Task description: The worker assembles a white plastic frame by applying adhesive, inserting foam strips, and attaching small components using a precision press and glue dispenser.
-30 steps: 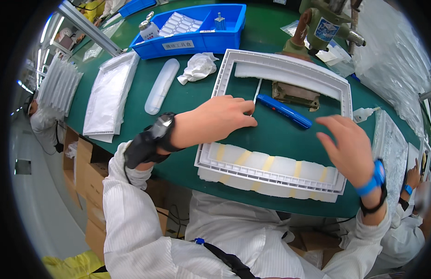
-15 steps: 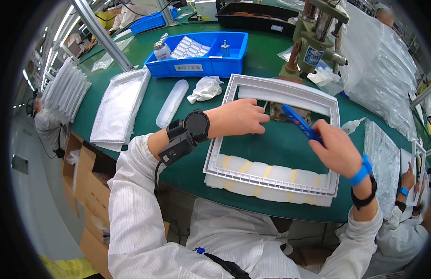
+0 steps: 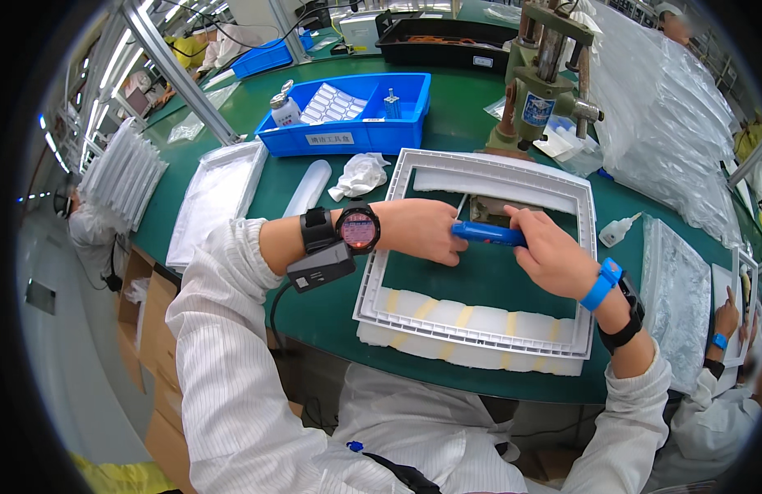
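Observation:
A white rectangular plastic frame [image 3: 480, 329] lies on the green table [image 3: 332, 313], on top of white foam with yellowish strips. My left hand [image 3: 426, 230] reaches across the frame's left side and grips one end of a blue pen-shaped tool [image 3: 488, 235]. My right hand [image 3: 550, 255] holds the other end of the same tool, over the frame's open middle. A thin metal tip sticks up from the tool toward a small brownish metal block [image 3: 484, 210] inside the frame. A watch and a black device are strapped to my left wrist, a blue band to my right.
A blue bin [image 3: 356, 119] with labels and a bottle stands behind. A crumpled white cloth [image 3: 360, 174] and a white tube [image 3: 308, 188] lie left of the frame, a white tray [image 3: 212, 202] further left. A green press [image 3: 545, 82] stands behind. Another person's hand [image 3: 727, 317] works at right.
My right hand picked the blue tool up off the table and lifted it. My left hand came off the frame's edge and took hold of the tool's other end.

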The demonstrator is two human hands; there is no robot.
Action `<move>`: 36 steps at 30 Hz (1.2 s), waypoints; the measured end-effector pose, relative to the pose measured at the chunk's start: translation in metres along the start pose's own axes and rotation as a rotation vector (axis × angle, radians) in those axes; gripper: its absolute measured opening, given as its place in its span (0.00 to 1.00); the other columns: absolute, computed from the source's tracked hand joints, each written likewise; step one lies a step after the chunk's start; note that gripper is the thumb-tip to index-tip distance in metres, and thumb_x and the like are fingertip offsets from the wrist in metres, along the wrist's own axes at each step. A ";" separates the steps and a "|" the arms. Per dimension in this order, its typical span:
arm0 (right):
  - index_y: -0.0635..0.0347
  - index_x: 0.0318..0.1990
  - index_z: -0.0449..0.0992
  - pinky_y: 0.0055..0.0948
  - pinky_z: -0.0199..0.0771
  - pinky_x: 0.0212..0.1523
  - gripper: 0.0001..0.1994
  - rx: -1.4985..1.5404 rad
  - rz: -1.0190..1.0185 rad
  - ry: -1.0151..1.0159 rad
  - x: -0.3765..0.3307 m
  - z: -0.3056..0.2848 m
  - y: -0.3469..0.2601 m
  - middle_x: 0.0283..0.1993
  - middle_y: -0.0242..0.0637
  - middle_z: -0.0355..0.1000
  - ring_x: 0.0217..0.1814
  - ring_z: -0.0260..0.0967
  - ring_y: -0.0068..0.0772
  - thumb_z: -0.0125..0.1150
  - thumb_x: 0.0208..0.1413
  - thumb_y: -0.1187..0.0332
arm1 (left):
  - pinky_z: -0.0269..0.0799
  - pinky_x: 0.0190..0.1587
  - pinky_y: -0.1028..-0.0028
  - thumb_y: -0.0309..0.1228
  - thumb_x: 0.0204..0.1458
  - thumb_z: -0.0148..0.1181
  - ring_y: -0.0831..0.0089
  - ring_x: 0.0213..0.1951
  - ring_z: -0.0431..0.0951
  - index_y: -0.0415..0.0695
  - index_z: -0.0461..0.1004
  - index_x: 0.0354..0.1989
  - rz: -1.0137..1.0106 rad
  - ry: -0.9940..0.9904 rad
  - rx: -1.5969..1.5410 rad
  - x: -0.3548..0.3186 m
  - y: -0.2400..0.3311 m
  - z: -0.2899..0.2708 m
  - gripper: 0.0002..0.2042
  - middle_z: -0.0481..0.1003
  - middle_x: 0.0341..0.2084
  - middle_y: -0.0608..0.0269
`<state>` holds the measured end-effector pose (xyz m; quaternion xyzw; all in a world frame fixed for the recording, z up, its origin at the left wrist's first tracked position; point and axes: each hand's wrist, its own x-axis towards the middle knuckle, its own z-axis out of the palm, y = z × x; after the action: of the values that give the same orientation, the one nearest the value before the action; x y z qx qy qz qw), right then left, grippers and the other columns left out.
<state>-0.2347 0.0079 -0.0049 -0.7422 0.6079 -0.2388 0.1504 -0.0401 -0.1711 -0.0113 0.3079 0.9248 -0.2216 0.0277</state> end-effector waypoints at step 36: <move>0.70 0.48 0.63 0.44 0.66 0.55 0.16 0.126 0.167 -0.029 0.006 -0.005 0.018 0.46 0.60 0.69 0.54 0.65 0.59 0.51 0.59 0.67 | 0.81 0.42 0.66 0.17 0.46 0.56 0.55 0.46 0.80 0.37 0.69 0.42 -0.091 0.463 -0.518 -0.017 -0.002 -0.037 0.13 0.77 0.45 0.50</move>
<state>-0.2517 -0.0015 -0.0086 -0.6814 0.6491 -0.2524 0.2249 -0.0242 -0.1662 0.0256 0.2911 0.9450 0.0949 -0.1154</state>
